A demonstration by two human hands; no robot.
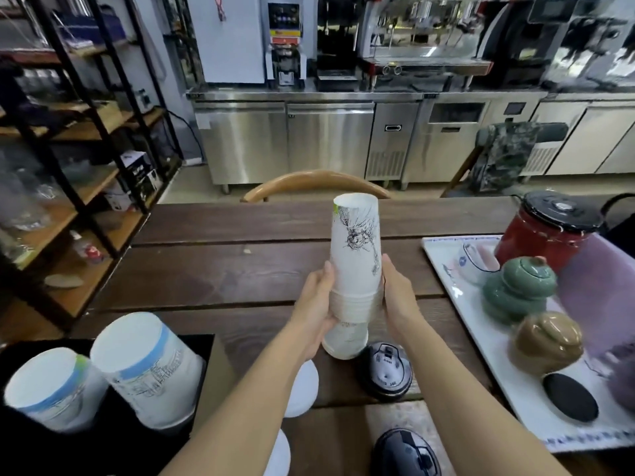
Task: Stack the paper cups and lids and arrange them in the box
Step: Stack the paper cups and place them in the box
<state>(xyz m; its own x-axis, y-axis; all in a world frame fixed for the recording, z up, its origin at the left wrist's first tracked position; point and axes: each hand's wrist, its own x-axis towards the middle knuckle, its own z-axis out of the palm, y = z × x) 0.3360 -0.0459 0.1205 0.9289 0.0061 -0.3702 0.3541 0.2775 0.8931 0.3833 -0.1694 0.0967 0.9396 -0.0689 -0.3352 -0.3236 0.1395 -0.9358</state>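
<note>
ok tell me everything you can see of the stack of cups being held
The cup stack is white paper cups nested upside down, bases up, with several rims bunched low down. The top cup bears a black ink drawing and a green fleck near its base. It stands nearly upright over the wooden table; contact with the table is unclear. The left hand and right hand clasp its sides.

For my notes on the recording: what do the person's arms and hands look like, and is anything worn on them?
Both forearms are bare, with no sleeves in view. The left hand and right hand wear no gloves, and no rings, watch or bracelet show. The nails look short and unpainted.
</note>
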